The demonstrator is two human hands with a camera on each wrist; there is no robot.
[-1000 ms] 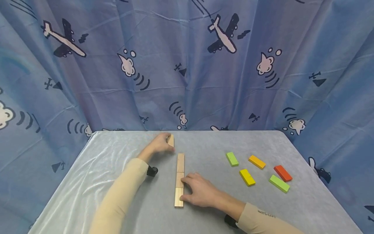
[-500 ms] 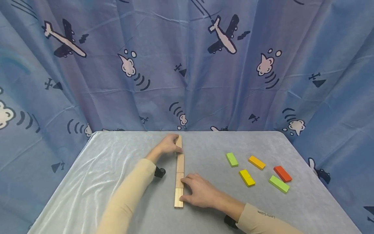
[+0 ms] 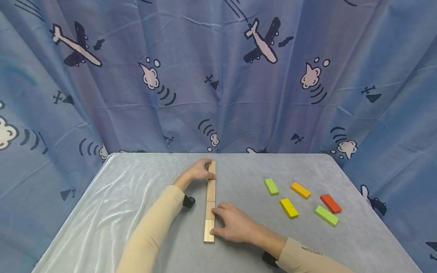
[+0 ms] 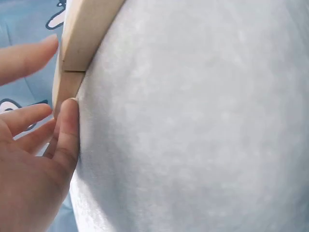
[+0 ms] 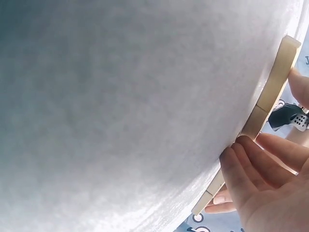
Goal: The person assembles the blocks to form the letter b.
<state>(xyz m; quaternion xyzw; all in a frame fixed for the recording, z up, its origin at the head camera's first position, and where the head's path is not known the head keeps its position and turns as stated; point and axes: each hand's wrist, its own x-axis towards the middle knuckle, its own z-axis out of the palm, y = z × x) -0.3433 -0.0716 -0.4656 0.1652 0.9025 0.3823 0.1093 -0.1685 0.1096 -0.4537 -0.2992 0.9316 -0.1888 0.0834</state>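
Plain wooden blocks lie end to end in a straight row (image 3: 211,191) running away from me, seen flat in the head view. At its far end, my left hand (image 3: 198,170) holds the farthest wooden block (image 3: 212,169) between thumb and fingers. The left wrist view shows a seam where this wooden block (image 4: 67,87) meets its neighbour. My right hand (image 3: 235,223) rests along the near part of the row's right side. Its thumb touches the nearest wooden block (image 3: 209,226), and its forefinger touches the second. In the right wrist view, the right fingers (image 5: 236,174) lie nearly straight against the row.
Right of the row lie several coloured blocks: a light green block (image 3: 271,187), a yellow block (image 3: 288,208), an orange block (image 3: 300,190), a red block (image 3: 330,203) and another green block (image 3: 326,215). A patterned blue curtain (image 3: 184,76) hangs behind the cloth-covered table (image 3: 252,167).
My left hand has moved right with a wooden block and set it against the far end of the row, in line with the others. The right hand has stayed put.
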